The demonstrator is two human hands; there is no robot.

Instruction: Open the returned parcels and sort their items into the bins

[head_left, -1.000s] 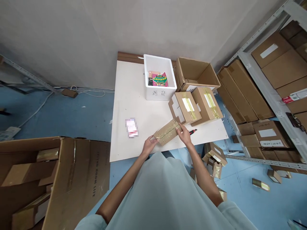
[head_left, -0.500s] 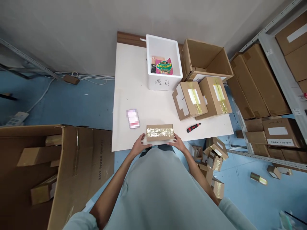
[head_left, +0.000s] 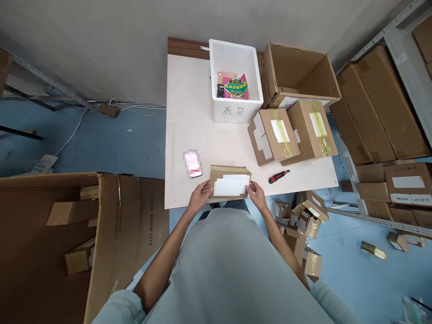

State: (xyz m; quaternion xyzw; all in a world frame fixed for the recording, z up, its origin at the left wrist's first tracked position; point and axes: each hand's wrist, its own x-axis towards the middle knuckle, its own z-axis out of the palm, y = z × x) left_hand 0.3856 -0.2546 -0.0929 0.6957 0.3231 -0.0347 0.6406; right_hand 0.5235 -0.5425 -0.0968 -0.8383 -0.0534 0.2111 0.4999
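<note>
A small taped cardboard box [head_left: 213, 179] is at the table's front edge, its side with white labels [head_left: 232, 185] turned up toward me. My left hand [head_left: 200, 196] grips its left end, and my right hand [head_left: 257, 195] grips the right end with fingers at the label's edge. Left of the box lies a phone [head_left: 193, 164], its screen blurred out. A red and black utility knife [head_left: 279, 176] rests on the table to the right of the box.
Two taped cartons [head_left: 274, 135] stand at the table's right, before an open carton [head_left: 300, 72]. A white bin [head_left: 235, 81] holds a few packages. A big open box [head_left: 131, 216] is at left; shelving [head_left: 398, 90] with boxes at right. Several boxes [head_left: 308, 220] lie on the floor.
The small box has been turned over toward me: its gold-taped face was up before, and now the labelled side shows. Both hands have kept to its ends. The view has shifted slightly.
</note>
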